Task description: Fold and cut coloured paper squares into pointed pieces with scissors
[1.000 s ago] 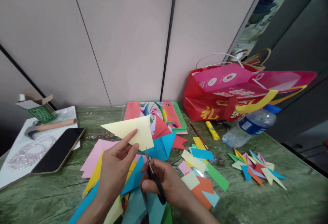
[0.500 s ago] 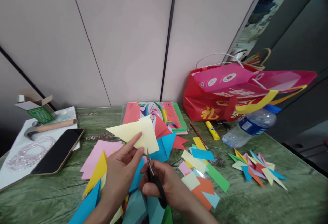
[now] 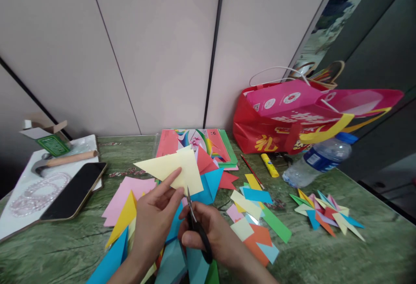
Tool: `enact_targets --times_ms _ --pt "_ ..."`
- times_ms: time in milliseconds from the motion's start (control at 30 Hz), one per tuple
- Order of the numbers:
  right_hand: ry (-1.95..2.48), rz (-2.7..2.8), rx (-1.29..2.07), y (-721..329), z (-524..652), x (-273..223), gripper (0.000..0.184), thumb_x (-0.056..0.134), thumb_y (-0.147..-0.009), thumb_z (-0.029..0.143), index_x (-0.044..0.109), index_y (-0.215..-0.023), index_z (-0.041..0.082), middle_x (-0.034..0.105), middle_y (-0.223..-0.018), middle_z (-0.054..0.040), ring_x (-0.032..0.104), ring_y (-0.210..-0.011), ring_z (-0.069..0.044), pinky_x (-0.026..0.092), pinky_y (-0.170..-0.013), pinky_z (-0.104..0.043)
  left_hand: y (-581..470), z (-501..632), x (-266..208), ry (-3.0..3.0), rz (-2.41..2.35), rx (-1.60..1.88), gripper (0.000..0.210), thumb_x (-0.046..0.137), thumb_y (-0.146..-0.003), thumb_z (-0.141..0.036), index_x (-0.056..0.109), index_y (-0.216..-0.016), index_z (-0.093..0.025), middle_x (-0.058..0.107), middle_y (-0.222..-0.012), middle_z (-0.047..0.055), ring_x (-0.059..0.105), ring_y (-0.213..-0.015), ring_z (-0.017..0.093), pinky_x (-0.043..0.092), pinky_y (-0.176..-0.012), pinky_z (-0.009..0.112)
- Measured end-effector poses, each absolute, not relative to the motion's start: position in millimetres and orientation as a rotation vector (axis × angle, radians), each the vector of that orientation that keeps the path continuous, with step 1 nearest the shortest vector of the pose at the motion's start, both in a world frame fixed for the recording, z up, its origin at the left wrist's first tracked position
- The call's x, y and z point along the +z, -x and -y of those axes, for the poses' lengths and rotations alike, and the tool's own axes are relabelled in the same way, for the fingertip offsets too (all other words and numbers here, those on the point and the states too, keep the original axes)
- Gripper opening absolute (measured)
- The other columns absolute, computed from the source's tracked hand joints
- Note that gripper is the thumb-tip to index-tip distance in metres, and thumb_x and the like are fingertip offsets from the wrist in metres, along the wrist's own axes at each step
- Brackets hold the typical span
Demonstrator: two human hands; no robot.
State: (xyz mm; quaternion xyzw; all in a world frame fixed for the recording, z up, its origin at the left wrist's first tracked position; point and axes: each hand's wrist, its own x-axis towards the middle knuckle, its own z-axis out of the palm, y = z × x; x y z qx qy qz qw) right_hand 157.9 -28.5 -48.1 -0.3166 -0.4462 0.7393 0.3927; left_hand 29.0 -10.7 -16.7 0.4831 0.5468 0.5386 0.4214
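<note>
My left hand [image 3: 159,214] pinches a pale yellow sheet of folded paper [image 3: 162,164] between thumb and fingers, holding it above the table. The paper tapers to a point on the left and is broad on the right. My right hand [image 3: 208,230] is closed around black-handled scissors [image 3: 199,227], whose blades point up at the lower edge of the paper. Beneath and around both hands lie blue folded pieces [image 3: 172,262], a yellow folded piece [image 3: 122,221] and pink paper sheets [image 3: 128,197].
Paper offcuts [image 3: 256,240] and a multicoloured folded star [image 3: 326,212] lie to the right. Behind are a paper pack [image 3: 169,141], glue stick [image 3: 269,165], red bag [image 3: 243,128] and water bottle [image 3: 315,162]. A phone [image 3: 76,193], hammer [image 3: 71,159] and green box [image 3: 53,143] sit left.
The right end of the pale yellow paper has shifted very slightly to the right and down. My hands and the scissors have hardly moved, and both grips are the same.
</note>
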Motion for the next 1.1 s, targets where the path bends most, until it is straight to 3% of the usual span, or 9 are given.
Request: enact_targets --times_ms 567,733,1100 --pt "0.822 1.118 1.828 -157.4 27.6 -55.4 0.045 0.082 -0.053 0.038 0.053 -0.08 0.016 0.047 -0.053 0.0081 0.04 -0.047 -0.006 0.028 -0.045 -0.018 -32.2 13.6 -16.5 -1.213 -1.378 1.391 0.049 0.07 -0.067 -0.029 0.064 -0.114 -0.019 0.061 -0.057 -0.004 0.054 -0.053 0.009 0.046 -0.05 0.015" --pt "0.852 1.158 1.775 -155.8 27.1 -58.9 0.041 0.076 -0.06 0.045 0.053 -0.077 0.016 0.049 -0.05 0.0075 0.043 -0.045 -0.007 0.03 -0.043 -0.018 -33.2 13.2 -18.1 -1.216 -1.393 1.394 0.049 0.069 -0.067 -0.03 0.064 -0.115 -0.019 0.06 -0.057 -0.004 0.053 -0.053 0.01 0.046 -0.05 0.016" --pt "0.902 1.178 1.737 -154.5 27.6 -59.4 0.041 0.075 -0.059 0.048 0.054 -0.074 0.016 0.049 -0.043 0.0076 0.041 -0.036 -0.006 0.03 -0.037 -0.017 -34.4 15.4 -16.2 -1.209 -1.399 1.427 0.048 0.069 -0.067 -0.029 0.064 -0.114 -0.018 0.061 -0.055 -0.004 0.052 -0.051 0.009 0.044 -0.047 0.015"
